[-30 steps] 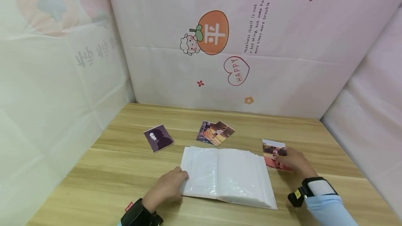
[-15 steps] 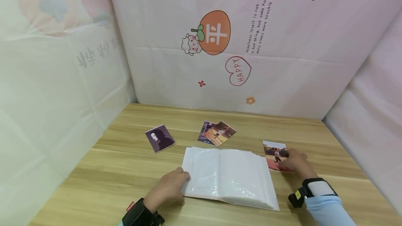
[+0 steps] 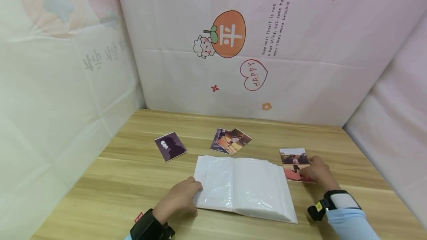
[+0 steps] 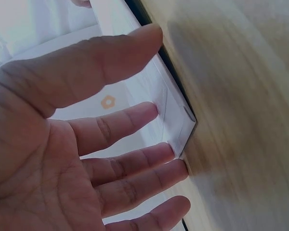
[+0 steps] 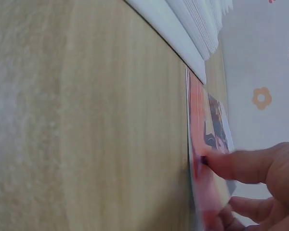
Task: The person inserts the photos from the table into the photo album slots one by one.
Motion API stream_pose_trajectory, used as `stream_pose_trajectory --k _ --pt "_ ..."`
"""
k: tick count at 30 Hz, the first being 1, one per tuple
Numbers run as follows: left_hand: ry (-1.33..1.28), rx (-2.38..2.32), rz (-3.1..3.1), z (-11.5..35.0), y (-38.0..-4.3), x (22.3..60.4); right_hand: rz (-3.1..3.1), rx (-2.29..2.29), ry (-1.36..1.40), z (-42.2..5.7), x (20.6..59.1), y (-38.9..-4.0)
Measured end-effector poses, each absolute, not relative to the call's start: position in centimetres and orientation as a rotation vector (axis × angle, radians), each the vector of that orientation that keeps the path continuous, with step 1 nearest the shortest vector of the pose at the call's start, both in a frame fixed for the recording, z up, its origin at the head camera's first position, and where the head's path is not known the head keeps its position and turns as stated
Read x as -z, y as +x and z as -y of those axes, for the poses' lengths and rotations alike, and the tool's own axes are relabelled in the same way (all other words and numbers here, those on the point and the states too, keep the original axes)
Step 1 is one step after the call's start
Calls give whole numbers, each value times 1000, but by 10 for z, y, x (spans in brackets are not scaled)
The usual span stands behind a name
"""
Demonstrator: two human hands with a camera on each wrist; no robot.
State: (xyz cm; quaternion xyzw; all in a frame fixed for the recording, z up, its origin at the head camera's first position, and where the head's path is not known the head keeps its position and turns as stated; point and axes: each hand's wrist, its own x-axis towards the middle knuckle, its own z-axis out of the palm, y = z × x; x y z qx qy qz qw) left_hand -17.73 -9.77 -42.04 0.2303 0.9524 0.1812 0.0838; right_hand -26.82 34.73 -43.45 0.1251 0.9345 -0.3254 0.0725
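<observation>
An open photo album with clear white pocket pages lies on the table. At its left edge is my left hand; in the left wrist view, fairly straight fingers touch the album's cover edge, the thumb apart from them. To the right of the album lies a photo print of a person outdoors, with a red lower part. My right hand pinches its near right side. In the right wrist view the thumb is on the photo's face, and other fingers are at its far edge, partly hidden.
A dark purple photo lies at the back left of the wooden table. Two overlapping photos lie behind the album. Printed white cloth closes off the back and both sides.
My right hand has shifted slightly right along the photo, so more of its picture shows. The left hand stays at the album's edge. The whole head view has drifted slightly.
</observation>
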Motion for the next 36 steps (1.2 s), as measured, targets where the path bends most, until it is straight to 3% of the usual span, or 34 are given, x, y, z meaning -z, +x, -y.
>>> stream_pose_trajectory --k 16,23,36 --pt "676 -547 -2840 97 -178 422 -2857 1168 461 -349 432 -266" --pt "691 -536 -2841 97 -178 423 -2766 1385 502 -349 415 -267" --pt "720 -541 -2852 97 -179 422 -2523 1774 358 -297 383 -281"
